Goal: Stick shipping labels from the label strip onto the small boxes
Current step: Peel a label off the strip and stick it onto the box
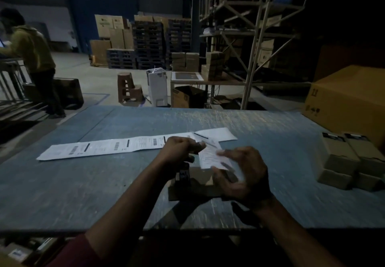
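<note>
Much here is dim and smeared by motion, so you cannot read the print on the white paper label (210, 156), nor make out just where its lower edge ends behind your right hand (241, 175). Your left hand (181, 149) is curled tight and pinches the label's upper left corner; your right hand curves round its lower right side with bent fingers, though the blur hides whether they truly grip it, so that cannot be told. Under both hands, mostly covered, sits a small brown cardboard box (193, 187) with a dark printed patch on its left face. The long white label strip (100, 148), flat and barcoded, stretches away toward nine o'clock across the scuffed blue-grey table (83, 183). At three o'clock a stack of small tan cardboard boxes (352, 162) is partly cut off by the frame's edge.
</note>
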A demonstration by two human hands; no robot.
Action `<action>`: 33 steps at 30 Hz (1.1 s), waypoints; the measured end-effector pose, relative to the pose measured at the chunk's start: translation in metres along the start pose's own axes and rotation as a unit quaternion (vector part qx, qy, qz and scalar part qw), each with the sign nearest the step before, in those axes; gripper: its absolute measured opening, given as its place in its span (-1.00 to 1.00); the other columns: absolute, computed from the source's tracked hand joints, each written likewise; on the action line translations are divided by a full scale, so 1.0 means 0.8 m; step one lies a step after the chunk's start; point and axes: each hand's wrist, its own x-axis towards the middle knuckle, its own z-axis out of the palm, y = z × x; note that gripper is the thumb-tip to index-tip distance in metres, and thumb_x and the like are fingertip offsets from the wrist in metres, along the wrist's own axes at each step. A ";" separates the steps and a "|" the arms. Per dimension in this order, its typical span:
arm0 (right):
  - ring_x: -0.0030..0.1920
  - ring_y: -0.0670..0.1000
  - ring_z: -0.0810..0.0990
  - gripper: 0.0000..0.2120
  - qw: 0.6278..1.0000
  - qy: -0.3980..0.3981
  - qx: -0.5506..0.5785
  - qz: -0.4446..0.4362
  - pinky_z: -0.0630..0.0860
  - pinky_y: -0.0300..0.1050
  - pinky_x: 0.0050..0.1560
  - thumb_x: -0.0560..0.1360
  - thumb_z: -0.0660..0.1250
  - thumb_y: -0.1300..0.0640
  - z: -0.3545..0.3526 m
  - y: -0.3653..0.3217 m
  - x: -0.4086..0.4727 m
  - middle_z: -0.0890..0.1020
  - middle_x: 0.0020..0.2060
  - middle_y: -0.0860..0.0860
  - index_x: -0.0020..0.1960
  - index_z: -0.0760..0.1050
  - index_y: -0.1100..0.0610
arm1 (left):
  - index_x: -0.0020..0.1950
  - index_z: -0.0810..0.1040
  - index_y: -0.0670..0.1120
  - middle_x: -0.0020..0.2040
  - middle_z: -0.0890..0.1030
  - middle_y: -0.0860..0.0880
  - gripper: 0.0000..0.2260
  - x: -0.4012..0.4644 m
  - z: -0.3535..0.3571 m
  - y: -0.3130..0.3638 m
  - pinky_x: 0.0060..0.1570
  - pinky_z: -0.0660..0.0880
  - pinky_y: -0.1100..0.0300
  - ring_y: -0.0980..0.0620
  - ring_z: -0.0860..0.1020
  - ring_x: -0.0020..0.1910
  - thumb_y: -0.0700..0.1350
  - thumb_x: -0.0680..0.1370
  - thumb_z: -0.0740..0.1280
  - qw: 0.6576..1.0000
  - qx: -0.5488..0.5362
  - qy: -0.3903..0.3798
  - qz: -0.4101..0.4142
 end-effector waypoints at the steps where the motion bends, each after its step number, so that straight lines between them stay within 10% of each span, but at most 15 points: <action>1: -0.06 0.10 0.65 -0.70 0.998 -0.003 0.033 0.051 0.56 -0.03 -0.04 0.43 0.52 0.02 -0.012 -0.001 0.001 0.71 -0.04 0.04 0.10 0.69 0.13 | -0.27 0.68 -0.08 -0.34 0.63 0.03 -0.80 -0.004 -0.002 -0.005 -0.34 0.33 0.23 0.01 0.46 -0.37 -0.06 0.53 0.54 1.000 0.002 0.002 0.019; 4: -0.06 -0.06 0.65 -0.83 0.947 -0.011 0.106 0.302 0.49 -0.12 -0.12 0.54 0.44 -0.06 -0.029 -0.001 0.010 0.73 -0.05 -0.05 0.01 0.66 0.04 | -0.20 0.58 -0.11 -0.31 0.58 -0.01 -0.80 -0.016 -0.006 -0.014 -0.24 0.34 0.15 -0.02 0.43 -0.30 -0.09 0.54 0.52 0.997 -0.044 -0.002 0.056; 7: -0.18 -0.03 0.65 -0.76 0.772 -0.090 0.221 0.589 0.43 -0.12 -0.23 0.56 0.45 -0.11 -0.026 0.008 0.024 0.77 -0.12 0.00 -0.05 0.65 0.07 | -0.21 0.58 -0.12 -0.27 0.61 -0.05 -0.80 -0.028 -0.004 -0.020 -0.13 0.36 0.06 -0.09 0.43 -0.20 -0.11 0.56 0.50 0.995 -0.063 -0.046 0.065; 10: -0.08 0.14 0.73 -0.75 0.661 -0.134 0.328 0.662 0.51 0.02 -0.06 0.53 0.47 -0.03 -0.027 0.012 0.021 0.79 -0.07 0.09 0.07 0.67 0.13 | -0.24 0.60 -0.12 -0.26 0.65 -0.07 -0.79 -0.037 0.000 -0.028 -0.15 0.36 0.07 -0.14 0.46 -0.16 -0.11 0.57 0.47 0.993 -0.067 -0.072 0.061; 16: -0.21 0.09 0.67 -0.88 0.619 -0.086 0.379 0.682 0.52 -0.04 -0.14 0.46 0.50 0.09 -0.029 0.009 0.019 0.75 -0.15 0.14 -0.05 0.68 0.11 | -0.26 0.65 -0.13 -0.35 0.64 -0.02 -0.75 -0.046 0.002 -0.034 -0.26 0.36 0.15 -0.03 0.41 -0.31 -0.14 0.61 0.43 0.996 -0.013 -0.057 0.072; 27: -0.40 -0.04 0.65 -0.77 0.699 -0.139 0.258 0.652 0.46 -0.22 -0.46 0.40 0.63 0.23 -0.019 0.006 0.012 0.74 -0.31 0.07 0.01 0.66 0.14 | -0.26 0.72 -0.27 -0.24 0.69 -0.37 -0.79 -0.049 -0.007 -0.038 -0.13 0.53 -0.17 -0.23 0.56 -0.22 -0.16 0.50 0.57 0.995 0.084 0.038 0.021; 33: -0.26 0.06 0.65 -0.69 0.697 -0.166 0.225 0.661 0.38 -0.22 -0.47 0.37 0.64 0.24 -0.015 0.009 0.015 0.77 -0.14 0.20 0.05 0.64 0.13 | -0.19 0.74 -0.27 -0.29 0.73 -0.22 -0.83 -0.046 -0.020 -0.027 -0.23 0.44 0.10 -0.13 0.56 -0.27 -0.16 0.49 0.58 0.993 0.114 0.004 -0.022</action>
